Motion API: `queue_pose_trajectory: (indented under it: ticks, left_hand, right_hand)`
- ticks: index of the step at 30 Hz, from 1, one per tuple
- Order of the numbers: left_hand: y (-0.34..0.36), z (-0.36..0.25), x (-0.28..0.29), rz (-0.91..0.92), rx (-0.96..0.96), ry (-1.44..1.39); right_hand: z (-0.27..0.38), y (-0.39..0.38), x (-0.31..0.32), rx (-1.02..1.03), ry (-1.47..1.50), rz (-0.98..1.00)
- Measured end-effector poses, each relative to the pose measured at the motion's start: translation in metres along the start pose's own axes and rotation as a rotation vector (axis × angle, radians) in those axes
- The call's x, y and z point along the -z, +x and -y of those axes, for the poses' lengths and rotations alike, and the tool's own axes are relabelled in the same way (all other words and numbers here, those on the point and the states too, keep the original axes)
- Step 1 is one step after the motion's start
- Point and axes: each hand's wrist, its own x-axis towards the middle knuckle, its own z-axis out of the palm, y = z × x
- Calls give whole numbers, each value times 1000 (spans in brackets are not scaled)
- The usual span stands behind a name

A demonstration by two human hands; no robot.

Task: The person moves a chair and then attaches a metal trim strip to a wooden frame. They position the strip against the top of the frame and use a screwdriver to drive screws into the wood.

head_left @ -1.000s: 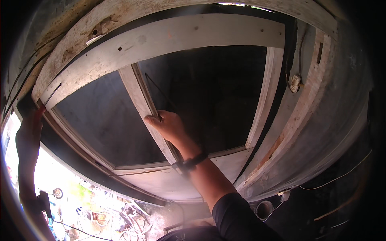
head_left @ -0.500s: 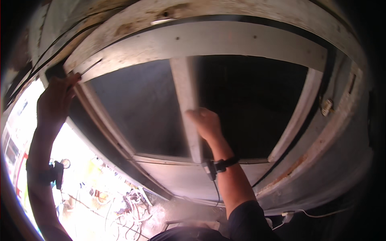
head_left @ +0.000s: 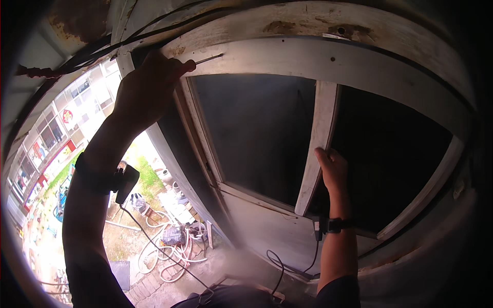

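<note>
The slim, metal-shafted screwdriver [head_left: 209,58] extends across the left end of the pale wooden top rail [head_left: 267,57]; contact is unclear. I judge it light and stiff, best held by its handle, where my left hand's [head_left: 146,90] grip is closed. My right hand [head_left: 336,169] clasps the pale, rigid-looking wooden upright bar [head_left: 319,131], thumb in front.

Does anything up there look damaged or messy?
Yes. The upper wooden beam has dark brown, worn-looking patches and a hole, so it looks rougher than the pale rail below. Outside, pale hoses lie in untidy loops.
</note>
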Motion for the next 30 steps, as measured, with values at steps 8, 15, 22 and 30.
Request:
queue_pose_trajectory:
  ticks: [8,15,22,30]
  left_hand:
    - [-5,11,-3,347,604,-510]
    - [-16,0,-12,-76,169,-227]
    - [-16,17,-24,-24,96,31]
    - [-16,13,-25,24,263,-446]
  right_hand:
    - [-2,1,-2,24,-7,22]
    - [-1,-1,-1,40,-16,-22]
    - [-1,1,4,-30,-124,65]
    - [-4,0,1,54,-149,-35]
